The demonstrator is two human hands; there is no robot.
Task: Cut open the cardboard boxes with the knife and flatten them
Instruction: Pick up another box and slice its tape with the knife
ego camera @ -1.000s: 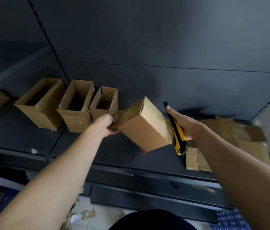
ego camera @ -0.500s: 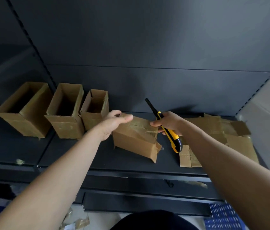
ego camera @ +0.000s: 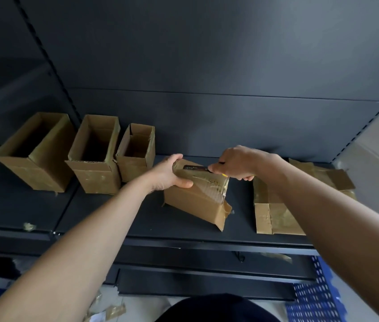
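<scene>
A taped cardboard box (ego camera: 195, 203) stands on the dark shelf (ego camera: 104, 212), its taped face turned up. My left hand (ego camera: 167, 174) grips the box's upper left end. My right hand (ego camera: 237, 162) holds the knife (ego camera: 195, 168), whose blade lies on the tape along the top of the box; only a sliver of the yellow handle shows under the fingers. Three open-topped boxes stand in a row to the left: a large one (ego camera: 32, 159), a middle one (ego camera: 95, 159) and a small one (ego camera: 136, 154).
Flattened cardboard pieces (ego camera: 274, 214) lie on the shelf at the right, partly under my right forearm. Tape scraps (ego camera: 29, 226) lie on the shelf and on the floor below. A blue perforated crate (ego camera: 316, 300) sits at the lower right. The shelf's back panel rises behind.
The box went from held up and tilted to standing on the shelf. My left hand now grips its end, and my right hand brought the knife blade down onto the taped top.
</scene>
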